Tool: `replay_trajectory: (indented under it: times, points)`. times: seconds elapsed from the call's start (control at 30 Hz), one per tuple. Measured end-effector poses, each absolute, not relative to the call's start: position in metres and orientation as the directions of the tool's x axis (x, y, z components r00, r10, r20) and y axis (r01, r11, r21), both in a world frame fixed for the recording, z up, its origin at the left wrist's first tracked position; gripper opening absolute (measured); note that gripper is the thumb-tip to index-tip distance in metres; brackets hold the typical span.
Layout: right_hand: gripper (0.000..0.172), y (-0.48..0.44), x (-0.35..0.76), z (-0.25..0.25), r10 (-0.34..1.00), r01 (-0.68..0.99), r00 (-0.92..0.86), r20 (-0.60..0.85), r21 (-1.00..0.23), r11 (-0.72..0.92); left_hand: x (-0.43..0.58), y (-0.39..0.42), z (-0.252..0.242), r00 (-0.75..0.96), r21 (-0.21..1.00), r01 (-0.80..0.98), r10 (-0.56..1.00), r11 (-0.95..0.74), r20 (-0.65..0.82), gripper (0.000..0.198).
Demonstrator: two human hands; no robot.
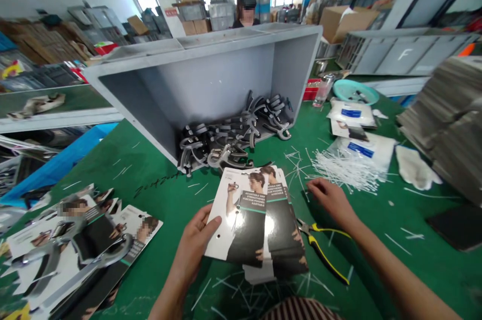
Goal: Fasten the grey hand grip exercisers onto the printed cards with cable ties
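My left hand (198, 239) grips the left edge of a printed packaging card (241, 214), the top one of a small stack of cards (280, 232) on the green table. My right hand (328, 198) rests on the table to the right of the stack, fingers curled, its fingertips close to scattered white cable ties (341, 169). What it pinches, if anything, I cannot make out. Yellow-handled pliers (324, 249) lie just under my right wrist. Behind the cards, a grey bin (211, 74) tipped on its side holds several grey hand grippers (229, 139).
Finished cards with grippers attached (75, 249) lie at the left. White bags (352, 114), a white glove (416, 167) and a tall stack of flat cards (448, 119) are at the right. A teal bowl (356, 91) stands further back. Another person (246, 6) stands behind the bin.
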State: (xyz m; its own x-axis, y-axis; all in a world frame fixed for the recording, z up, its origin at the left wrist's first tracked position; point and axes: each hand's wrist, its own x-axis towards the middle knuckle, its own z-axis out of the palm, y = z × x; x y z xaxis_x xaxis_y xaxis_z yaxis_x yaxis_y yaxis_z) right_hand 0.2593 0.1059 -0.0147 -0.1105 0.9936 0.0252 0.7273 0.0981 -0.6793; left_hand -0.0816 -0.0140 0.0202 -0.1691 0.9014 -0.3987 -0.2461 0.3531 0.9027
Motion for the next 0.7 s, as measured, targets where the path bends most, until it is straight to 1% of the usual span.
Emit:
replay_trajectory:
  times: [0.07, 0.2, 0.3, 0.37, 0.43, 0.47, 0.5, 0.53, 0.6, 0.63, 0.67, 0.7]
  points:
    - [0.021, 0.111, 0.276, -0.032, 0.994, 0.812, -0.110, -0.023, -0.579, 0.076, -0.075, -0.003, 0.019, -0.129, 0.909, -0.228, 0.915, 0.349, -0.383, 0.054]
    - [0.012, 0.121, 0.264, -0.048, 0.994, 0.876, -0.102, -0.029, -0.477, 0.076, -0.058, 0.019, 0.021, -0.060, 0.920, -0.219, 0.937, 0.324, -0.344, 0.051]
    - [0.008, 0.133, 0.255, -0.045, 0.992, 0.889, -0.122, -0.041, -0.449, 0.091, -0.058, 0.020, 0.026, -0.060, 0.911, -0.261, 0.936, 0.320, -0.346, 0.054]
    - [0.007, 0.140, 0.261, -0.039, 0.989, 0.879, -0.138, -0.042, -0.465, 0.103, -0.063, 0.011, 0.028, -0.102, 0.897, -0.322, 0.931, 0.303, -0.351, 0.057]
    - [0.014, 0.143, 0.274, -0.033, 0.985, 0.860, -0.165, -0.040, -0.495, 0.124, -0.068, -0.002, 0.027, -0.138, 0.879, -0.377, 0.920, 0.293, -0.366, 0.058]
    - [0.019, 0.143, 0.281, -0.030, 0.982, 0.839, -0.184, -0.039, -0.527, 0.136, -0.069, -0.008, 0.025, -0.139, 0.869, -0.394, 0.915, 0.300, -0.379, 0.056]
    - [0.023, 0.141, 0.287, -0.028, 0.979, 0.796, -0.199, -0.036, -0.589, 0.140, -0.069, -0.013, 0.022, -0.129, 0.860, -0.405, 0.912, 0.311, -0.391, 0.053]
    - [0.027, 0.139, 0.292, -0.025, 0.979, 0.724, -0.204, -0.028, -0.677, 0.132, -0.069, -0.016, 0.020, -0.115, 0.853, -0.412, 0.910, 0.321, -0.398, 0.049]
    - [0.033, 0.134, 0.297, -0.020, 0.985, 0.494, -0.174, -0.014, -0.866, 0.075, -0.068, -0.016, 0.017, -0.101, 0.848, -0.422, 0.913, 0.321, -0.396, 0.040]
    - [0.035, 0.131, 0.296, -0.015, 0.989, 0.373, -0.145, -0.010, -0.927, 0.045, -0.069, -0.014, 0.018, -0.105, 0.852, -0.423, 0.917, 0.308, -0.384, 0.036]
    - [0.036, 0.128, 0.294, -0.009, 0.994, 0.287, -0.108, -0.002, -0.957, 0.029, -0.072, -0.011, 0.020, -0.111, 0.859, -0.418, 0.923, 0.294, -0.369, 0.033]
    - [0.034, 0.125, 0.289, -0.001, 0.998, 0.259, -0.069, 0.017, -0.965, 0.034, -0.077, -0.006, 0.024, -0.113, 0.869, -0.407, 0.929, 0.282, -0.354, 0.031]
